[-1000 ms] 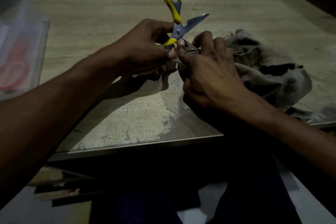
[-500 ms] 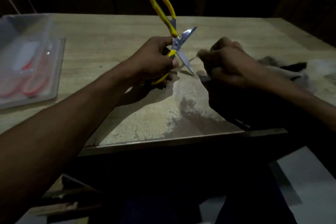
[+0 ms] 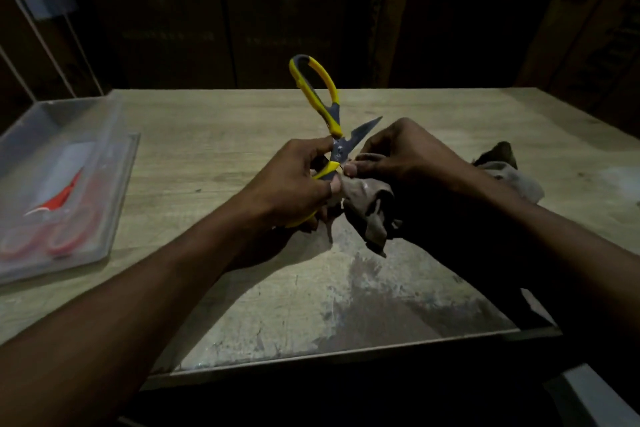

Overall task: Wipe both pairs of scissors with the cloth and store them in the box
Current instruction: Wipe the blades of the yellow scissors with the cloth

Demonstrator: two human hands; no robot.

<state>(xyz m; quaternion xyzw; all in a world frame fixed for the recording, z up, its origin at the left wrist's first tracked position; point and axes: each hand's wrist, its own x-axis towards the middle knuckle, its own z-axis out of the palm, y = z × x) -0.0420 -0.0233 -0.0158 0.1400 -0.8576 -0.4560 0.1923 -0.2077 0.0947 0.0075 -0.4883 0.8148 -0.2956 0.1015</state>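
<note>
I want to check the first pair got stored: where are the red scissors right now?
In the head view, the red scissors lie inside the clear plastic box at the table's left edge, left of both hands.

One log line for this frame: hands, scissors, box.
left hand: grips yellow scissors, blades open | right hand: pinches cloth on blade | box: holds red scissors

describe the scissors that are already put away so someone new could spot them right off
On the far left of the wooden table sits a clear plastic box. Inside it lie the red-handled scissors, flat and untouched, unlike the yellow-handled scissors held upright between both hands mid-table.
</note>
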